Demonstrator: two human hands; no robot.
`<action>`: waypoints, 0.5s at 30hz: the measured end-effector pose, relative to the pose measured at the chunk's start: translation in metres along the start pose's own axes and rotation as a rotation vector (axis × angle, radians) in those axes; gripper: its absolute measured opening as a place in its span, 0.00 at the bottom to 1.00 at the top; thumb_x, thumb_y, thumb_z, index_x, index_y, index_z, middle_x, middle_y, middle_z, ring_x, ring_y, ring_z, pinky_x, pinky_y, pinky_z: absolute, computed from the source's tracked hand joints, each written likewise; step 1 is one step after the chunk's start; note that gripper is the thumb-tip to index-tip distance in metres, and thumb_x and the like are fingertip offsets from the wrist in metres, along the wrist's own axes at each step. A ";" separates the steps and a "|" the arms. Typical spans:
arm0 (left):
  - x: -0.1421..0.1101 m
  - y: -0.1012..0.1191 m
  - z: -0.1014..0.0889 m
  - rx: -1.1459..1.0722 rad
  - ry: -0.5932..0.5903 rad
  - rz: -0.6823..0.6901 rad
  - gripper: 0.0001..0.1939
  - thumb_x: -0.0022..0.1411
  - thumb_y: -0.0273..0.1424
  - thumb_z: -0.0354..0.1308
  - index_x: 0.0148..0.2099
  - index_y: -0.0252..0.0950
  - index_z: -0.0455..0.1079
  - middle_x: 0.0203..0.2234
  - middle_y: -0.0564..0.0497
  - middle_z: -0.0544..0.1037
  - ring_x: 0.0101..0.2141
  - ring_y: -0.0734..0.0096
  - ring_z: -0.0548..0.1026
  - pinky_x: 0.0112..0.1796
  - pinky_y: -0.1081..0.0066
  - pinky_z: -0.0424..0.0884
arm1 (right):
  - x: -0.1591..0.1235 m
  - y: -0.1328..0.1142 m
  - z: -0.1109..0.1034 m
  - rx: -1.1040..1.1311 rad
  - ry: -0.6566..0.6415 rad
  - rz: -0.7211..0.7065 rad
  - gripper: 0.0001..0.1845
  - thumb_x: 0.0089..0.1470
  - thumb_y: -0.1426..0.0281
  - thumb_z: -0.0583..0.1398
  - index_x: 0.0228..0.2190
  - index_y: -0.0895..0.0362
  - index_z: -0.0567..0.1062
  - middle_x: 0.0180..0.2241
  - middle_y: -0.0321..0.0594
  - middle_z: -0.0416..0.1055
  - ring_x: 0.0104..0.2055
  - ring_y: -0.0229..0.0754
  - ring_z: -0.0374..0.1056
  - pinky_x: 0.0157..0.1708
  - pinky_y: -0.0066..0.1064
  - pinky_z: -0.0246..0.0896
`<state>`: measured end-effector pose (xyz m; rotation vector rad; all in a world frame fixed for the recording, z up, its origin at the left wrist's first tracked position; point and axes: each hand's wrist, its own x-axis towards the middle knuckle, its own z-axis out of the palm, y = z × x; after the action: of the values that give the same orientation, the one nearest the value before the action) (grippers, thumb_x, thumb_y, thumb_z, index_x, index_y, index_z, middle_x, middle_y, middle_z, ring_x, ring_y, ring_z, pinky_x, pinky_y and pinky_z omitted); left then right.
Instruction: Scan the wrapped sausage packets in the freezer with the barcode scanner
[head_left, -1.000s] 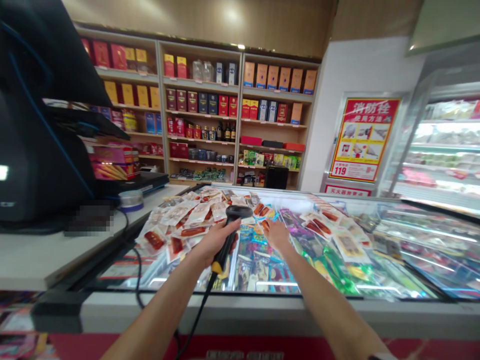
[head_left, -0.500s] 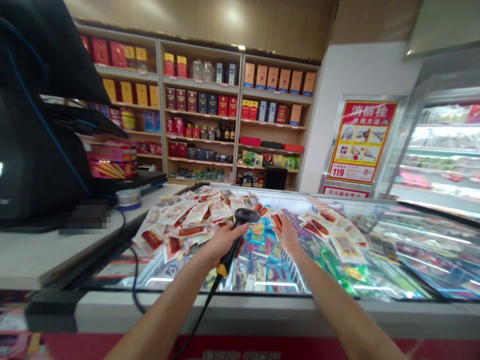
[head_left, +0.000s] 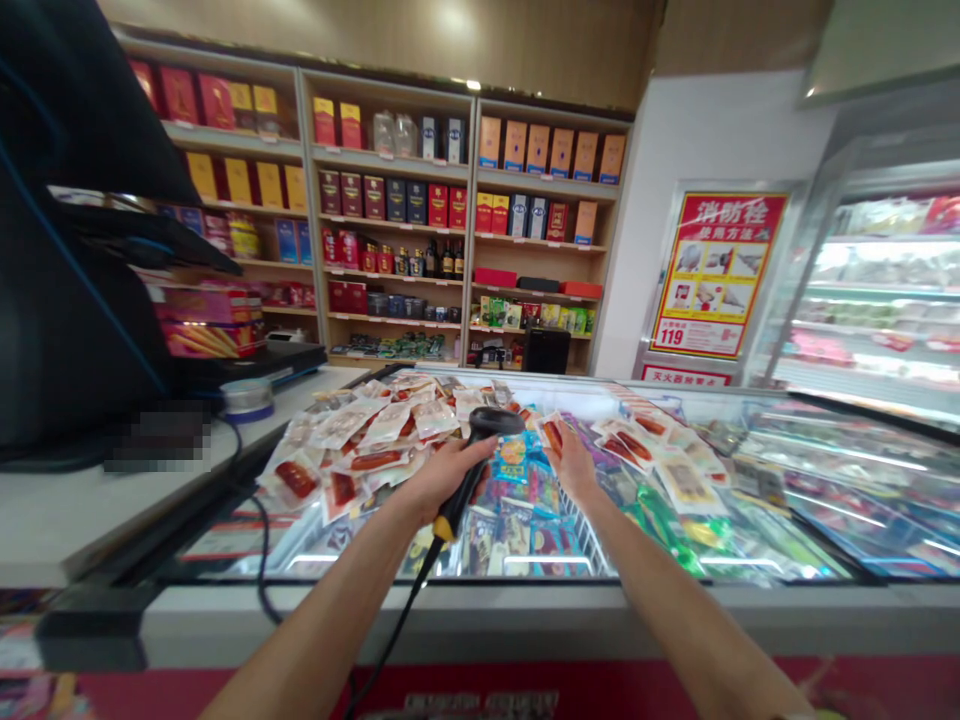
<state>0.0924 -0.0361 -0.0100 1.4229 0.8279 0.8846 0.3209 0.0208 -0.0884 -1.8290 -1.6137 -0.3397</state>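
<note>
My left hand [head_left: 444,476] is wrapped round the handle of a black and yellow barcode scanner [head_left: 474,450], its head tilted towards the right and its cable hanging down. Between the fingers of my right hand [head_left: 574,462] is a clear packet of sausage [head_left: 553,434], just right of the scanner head. A large heap of similar sausage packets [head_left: 386,425] lies on the glass lid left of the scanner. A smaller group of packets [head_left: 630,442] rests on the glass to the right of my right hand.
Below the glass, the chest freezer [head_left: 480,605] holds colourful bags. A white counter [head_left: 45,520] with a black checkout machine [head_left: 67,300] and a roll of tape [head_left: 247,400] stands at left. Shelves of boxes [head_left: 390,200] line the back; a lit display fridge [head_left: 885,300] is at right.
My right hand has lifted a sausage packet and moved it slightly right, away from the heap. The scanner in my left hand has shifted a little to the right.
</note>
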 end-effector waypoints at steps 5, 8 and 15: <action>0.008 0.002 0.003 -0.066 0.020 0.006 0.18 0.46 0.45 0.55 0.29 0.35 0.59 0.16 0.57 0.65 0.14 0.81 0.63 0.15 0.78 0.58 | -0.002 -0.003 -0.002 -0.017 -0.032 0.002 0.27 0.52 0.65 0.50 0.52 0.59 0.54 0.43 0.48 0.64 0.44 0.43 0.62 0.39 0.29 0.57; 0.009 0.002 0.006 -0.057 0.020 0.006 0.18 0.46 0.45 0.56 0.27 0.34 0.59 0.16 0.56 0.66 0.14 0.81 0.63 0.15 0.78 0.58 | -0.003 -0.003 -0.003 -0.020 -0.027 0.006 0.27 0.52 0.64 0.50 0.52 0.60 0.54 0.44 0.48 0.63 0.44 0.43 0.62 0.39 0.29 0.57; 0.011 0.003 0.008 -0.027 0.012 0.008 0.18 0.47 0.45 0.55 0.27 0.34 0.60 0.16 0.55 0.66 0.14 0.80 0.64 0.15 0.78 0.59 | -0.003 -0.001 -0.004 -0.015 -0.018 0.013 0.27 0.52 0.64 0.50 0.52 0.60 0.54 0.45 0.47 0.63 0.46 0.42 0.61 0.40 0.27 0.55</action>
<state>0.1049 -0.0298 -0.0068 1.3996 0.8171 0.9083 0.3200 0.0161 -0.0870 -1.8577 -1.6146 -0.3317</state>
